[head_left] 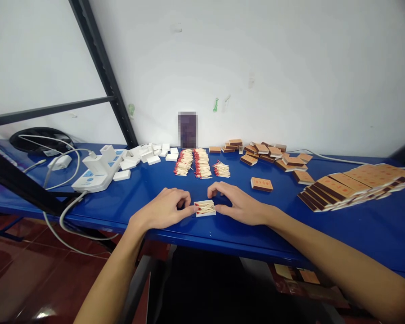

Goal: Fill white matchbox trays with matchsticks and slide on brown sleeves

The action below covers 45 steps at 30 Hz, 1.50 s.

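A small white matchbox tray (205, 214) lies near the front edge of the blue table, filled with red-tipped matches (206, 206). My left hand (168, 208) is at its left end, thumb tip on the tray and the other fingers curled. At the right end is my right hand (238, 202), with its thumb against the tray and its bent index finger above the far corner. The tray sits between the two thumbs. Beyond the hands lie two long rows of matches (202, 164) and a smaller pile of matches (222, 169).
White empty-looking trays (150, 154) are heaped at the back left, beside a power strip (97, 173) with cables. Matchbox sleeves (266, 153) lie scattered at the back right, one sleeve (261, 184) nearer. A large stack of matchbox sleeves (351, 184) fills the right side. A black shelf post (108, 72) rises at left.
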Each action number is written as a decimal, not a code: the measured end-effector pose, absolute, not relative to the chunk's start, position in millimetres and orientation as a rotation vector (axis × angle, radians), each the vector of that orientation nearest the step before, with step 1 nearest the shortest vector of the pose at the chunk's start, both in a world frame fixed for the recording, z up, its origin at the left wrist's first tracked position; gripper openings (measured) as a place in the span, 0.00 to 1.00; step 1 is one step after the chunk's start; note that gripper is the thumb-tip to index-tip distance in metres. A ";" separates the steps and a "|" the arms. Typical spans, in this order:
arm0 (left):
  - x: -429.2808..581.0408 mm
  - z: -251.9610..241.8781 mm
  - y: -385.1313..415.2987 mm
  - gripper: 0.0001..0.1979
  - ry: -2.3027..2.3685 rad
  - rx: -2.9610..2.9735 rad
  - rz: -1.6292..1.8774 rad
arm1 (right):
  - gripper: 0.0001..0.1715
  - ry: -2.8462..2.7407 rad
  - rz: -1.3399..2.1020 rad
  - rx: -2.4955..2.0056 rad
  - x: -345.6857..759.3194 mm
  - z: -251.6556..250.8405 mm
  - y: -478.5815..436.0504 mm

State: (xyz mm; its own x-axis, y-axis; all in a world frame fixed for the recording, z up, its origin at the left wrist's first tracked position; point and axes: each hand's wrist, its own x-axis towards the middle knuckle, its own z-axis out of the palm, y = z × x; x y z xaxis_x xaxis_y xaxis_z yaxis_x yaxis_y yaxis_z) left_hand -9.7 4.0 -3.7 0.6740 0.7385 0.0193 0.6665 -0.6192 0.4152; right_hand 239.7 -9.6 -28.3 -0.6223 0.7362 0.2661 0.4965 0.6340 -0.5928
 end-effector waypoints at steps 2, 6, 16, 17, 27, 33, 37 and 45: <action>-8.0 -3.6 3.0 0.18 1.069 2.526 0.247 | 0.10 -2.372 0.657 -0.978 240.6 -28.2 -9.4; -4.4 -8.0 4.0 0.18 1.024 2.542 0.284 | 0.10 -2.416 0.662 -1.033 240.6 -26.8 -11.0; 3.7 -20.8 10.8 0.21 1.029 2.403 0.391 | 0.15 -2.505 0.570 -1.066 235.8 -24.8 -13.7; 4.0 -22.2 11.2 0.22 1.035 2.392 0.401 | 0.15 -2.509 0.558 -1.066 235.1 -24.6 -14.0; 3.8 -24.5 11.7 0.22 0.982 2.539 0.425 | 0.20 -2.497 0.534 -1.112 227.1 -23.8 -19.7; 5.8 -27.4 12.1 0.18 1.058 2.563 0.435 | 0.23 -2.496 0.589 -1.106 227.2 -22.8 -20.4; 5.0 -23.7 9.6 0.10 1.052 2.498 0.484 | 0.19 -2.459 0.594 -1.108 229.8 -22.3 -18.9; 3.0 -17.3 5.5 0.15 1.023 2.572 0.421 | 0.14 -2.398 0.586 -1.060 231.9 -30.9 -10.6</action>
